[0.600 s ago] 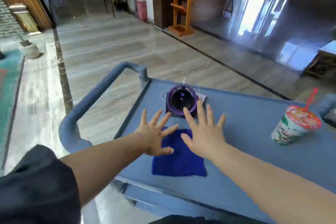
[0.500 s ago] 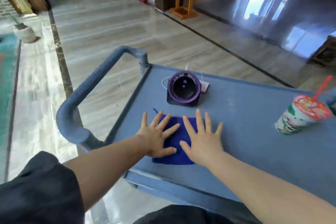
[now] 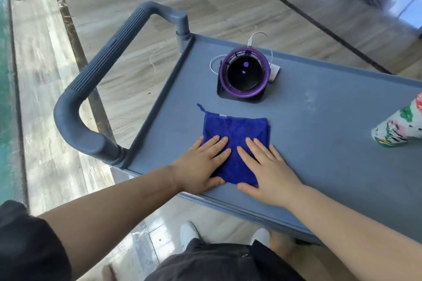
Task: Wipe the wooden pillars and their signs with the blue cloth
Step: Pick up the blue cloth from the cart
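Note:
A folded blue cloth (image 3: pixel 237 130) lies flat on the grey-blue cart top (image 3: pixel 319 143) near its front edge. My left hand (image 3: pixel 201 164) rests palm-down on the cloth's left part, fingers together and flat. On the cloth's right part my right hand (image 3: pixel 267 171) also lies flat, palm-down. Neither hand grips the cloth. No wooden pillar or sign is in view.
A small purple-ringed fan (image 3: pixel 244 75) with a white cable stands just behind the cloth. A patterned drink cup (image 3: pixel 399 125) sits at the cart's right edge. The cart's handle (image 3: pixel 96 70) curves at the left. Tiled floor surrounds the cart; my shoes (image 3: pixel 189 232) show below.
The view has tipped down, losing the room beyond. Both hands have lowered from spread above the cloth to lying flat on it, fingers drawn together.

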